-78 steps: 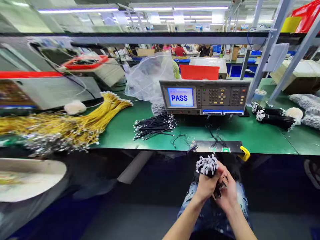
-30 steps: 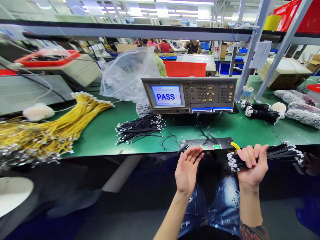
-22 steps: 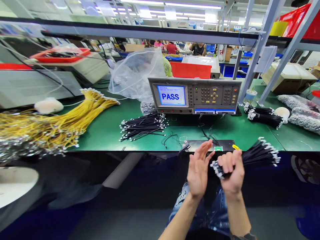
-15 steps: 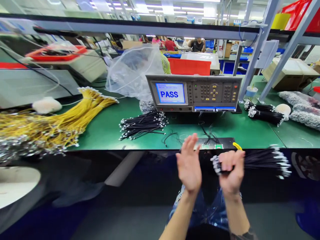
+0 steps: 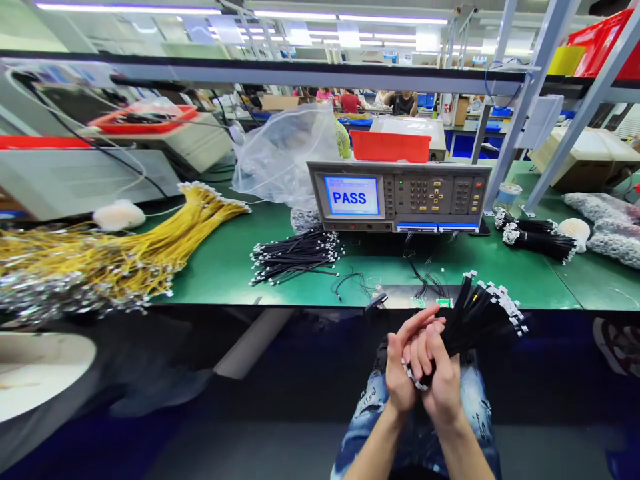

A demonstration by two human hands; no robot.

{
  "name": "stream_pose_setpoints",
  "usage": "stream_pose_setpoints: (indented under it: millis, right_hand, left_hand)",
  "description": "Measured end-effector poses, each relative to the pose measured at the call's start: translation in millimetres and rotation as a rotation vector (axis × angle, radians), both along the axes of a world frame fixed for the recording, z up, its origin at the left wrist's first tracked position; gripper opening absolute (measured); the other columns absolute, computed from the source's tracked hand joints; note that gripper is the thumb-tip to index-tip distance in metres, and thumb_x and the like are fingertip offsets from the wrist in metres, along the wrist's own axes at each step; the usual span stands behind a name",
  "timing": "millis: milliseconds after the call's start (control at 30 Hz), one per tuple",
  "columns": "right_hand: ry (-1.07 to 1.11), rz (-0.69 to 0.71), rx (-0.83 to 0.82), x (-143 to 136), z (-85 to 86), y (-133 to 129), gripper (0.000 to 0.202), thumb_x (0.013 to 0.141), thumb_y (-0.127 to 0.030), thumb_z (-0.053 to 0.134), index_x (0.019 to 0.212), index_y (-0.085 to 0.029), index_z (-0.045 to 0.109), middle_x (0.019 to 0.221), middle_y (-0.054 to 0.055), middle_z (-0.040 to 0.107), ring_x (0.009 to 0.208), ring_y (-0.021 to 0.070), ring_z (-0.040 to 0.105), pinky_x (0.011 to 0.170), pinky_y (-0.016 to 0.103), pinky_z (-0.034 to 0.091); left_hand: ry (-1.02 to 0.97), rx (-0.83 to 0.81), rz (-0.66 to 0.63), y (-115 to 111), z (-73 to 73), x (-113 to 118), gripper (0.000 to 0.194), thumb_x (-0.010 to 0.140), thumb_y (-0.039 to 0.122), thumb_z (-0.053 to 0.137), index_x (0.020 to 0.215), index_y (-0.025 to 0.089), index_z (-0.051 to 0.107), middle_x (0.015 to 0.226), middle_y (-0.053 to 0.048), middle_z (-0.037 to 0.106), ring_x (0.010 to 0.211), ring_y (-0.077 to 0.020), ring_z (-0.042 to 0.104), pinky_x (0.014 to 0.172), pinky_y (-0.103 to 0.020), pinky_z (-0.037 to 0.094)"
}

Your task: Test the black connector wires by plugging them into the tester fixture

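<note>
A bundle of black cables with white connectors is gripped by my right hand, its long end fanning out up and to the right above my lap. At its short end, my left hand presses its palm against the white connectors, with its fingers stretched out beside the right fist. Part of the bundle is hidden between both hands. Just beyond them, small green circuit boards with thin black wires lie at the table's front edge. A dark clip-like object lies left of the boards.
A tester showing PASS stands on the green table. Loose black cables lie left, beside a large heap of yellow cables. Tied black bundles lie right. A metal shelf beam crosses above.
My left hand has moved right and down, from apart to against the bundle's connector end. My right hand has shifted slightly left and lower, and the bundle's long end now tilts upward. The view has shifted too.
</note>
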State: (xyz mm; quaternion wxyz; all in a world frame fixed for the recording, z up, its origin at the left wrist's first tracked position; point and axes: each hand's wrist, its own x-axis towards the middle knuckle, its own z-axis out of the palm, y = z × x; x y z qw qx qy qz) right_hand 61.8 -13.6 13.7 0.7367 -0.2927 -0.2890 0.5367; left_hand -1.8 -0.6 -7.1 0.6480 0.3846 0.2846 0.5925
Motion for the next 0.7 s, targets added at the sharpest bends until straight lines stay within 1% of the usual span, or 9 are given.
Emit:
stream_pose_setpoints:
  millis: [67, 133, 233, 300, 367, 467, 533, 600, 700]
  right_hand:
    - [0.031, 0.213, 0.018, 6.7, -5.9, -1.3, 0.058, 0.092, -0.054, 0.068, 0.052, -0.026, 0.036, 0.038, -0.010, 0.028, 0.034, 0.0094, 0.029, 0.045, 0.029, 0.039]
    - [0.040, 0.418, 0.038, 23.9, -12.7, -3.6, 0.054, 0.091, -0.049, 0.070, 0.053, -0.025, 0.038, 0.036, -0.012, 0.023, 0.030, 0.0071, 0.023, 0.042, 0.026, 0.037]
    - [-0.076, 0.710, -0.066, 40.2, -32.4, -13.7, 0.049, 0.085, -0.046, 0.076, 0.057, -0.025, 0.041, 0.036, -0.013, 0.027, 0.028, 0.0060, 0.025, 0.038, 0.024, 0.036]
    - [-0.149, 0.803, -0.217, 36.2, -52.0, -26.0, 0.043, 0.078, -0.044, 0.081, 0.062, -0.025, 0.046, 0.035, -0.014, 0.032, 0.028, 0.0065, 0.027, 0.035, 0.022, 0.035]
    - [-0.150, 0.800, -0.351, 25.9, -70.7, -39.8, 0.033, 0.073, -0.040, 0.084, 0.076, -0.027, 0.055, 0.035, -0.016, 0.036, 0.028, 0.0071, 0.026, 0.034, 0.021, 0.036]
    - [-0.091, 0.837, -0.407, 20.4, -83.0, -53.2, 0.028, 0.073, -0.044, 0.083, 0.083, -0.028, 0.062, 0.035, -0.016, 0.035, 0.028, 0.0080, 0.026, 0.037, 0.024, 0.042]
    - [-0.167, 0.844, -0.362, 32.0, -78.4, -53.1, 0.025, 0.075, -0.047, 0.081, 0.080, -0.028, 0.066, 0.040, -0.011, 0.046, 0.034, 0.0119, 0.041, 0.046, 0.029, 0.051]
    - [-0.380, 0.806, -0.249, 53.7, -67.4, -47.2, 0.020, 0.075, -0.042, 0.084, 0.079, -0.027, 0.072, 0.059, -0.003, 0.065, 0.058, 0.0192, 0.064, 0.067, 0.035, 0.059]
    - [-0.641, 0.596, -0.126, 86.2, -48.5, -34.6, 0.021, 0.071, -0.036, 0.090, 0.085, -0.024, 0.079, 0.088, 0.004, 0.076, 0.090, 0.0250, 0.069, 0.087, 0.037, 0.057]
  left_hand:
    - [0.059, 0.071, -0.120, -3.4, -8.1, -7.9, 0.079, 0.082, 0.079, 0.061, 0.130, 0.019, 0.073, 0.133, -0.016, 0.073, 0.124, -0.0370, 0.065, 0.112, -0.047, 0.047]
    - [0.147, 0.078, -0.254, -0.9, -15.2, -21.6, 0.077, 0.083, 0.074, 0.065, 0.136, 0.019, 0.069, 0.129, -0.017, 0.075, 0.124, -0.0359, 0.065, 0.114, -0.048, 0.042]
    - [0.200, 0.059, -0.378, 2.6, -17.8, -36.5, 0.078, 0.078, 0.078, 0.068, 0.127, 0.018, 0.073, 0.114, -0.016, 0.079, 0.120, -0.0360, 0.066, 0.112, -0.049, 0.043]
    - [0.204, 0.028, -0.526, -0.2, -13.7, -36.5, 0.075, 0.073, 0.079, 0.072, 0.114, 0.016, 0.076, 0.096, -0.015, 0.080, 0.114, -0.0373, 0.069, 0.104, -0.049, 0.048]
    - [0.183, -0.033, -0.659, -6.0, -8.2, -30.0, 0.063, 0.073, 0.075, 0.075, 0.095, 0.015, 0.077, 0.074, -0.011, 0.077, 0.099, -0.0361, 0.073, 0.093, -0.046, 0.053]
    - [0.177, -0.149, -0.637, -13.9, -4.1, -17.9, 0.054, 0.076, 0.071, 0.074, 0.067, 0.018, 0.067, 0.053, -0.005, 0.065, 0.078, -0.0300, 0.073, 0.086, -0.041, 0.054]
    - [0.178, -0.211, -0.608, -16.7, -4.3, -13.8, 0.056, 0.077, 0.072, 0.073, 0.061, 0.020, 0.060, 0.047, -0.002, 0.059, 0.070, -0.0269, 0.071, 0.085, -0.040, 0.053]
    - [0.171, -0.226, -0.576, -17.6, -4.7, -14.2, 0.056, 0.076, 0.072, 0.074, 0.062, 0.020, 0.059, 0.043, 0.001, 0.054, 0.061, -0.0233, 0.068, 0.082, -0.039, 0.054]
    - [0.149, -0.218, -0.461, -16.6, -2.2, -19.8, 0.052, 0.079, 0.067, 0.076, 0.067, 0.019, 0.060, 0.037, 0.008, 0.041, 0.045, -0.0158, 0.057, 0.071, -0.035, 0.055]
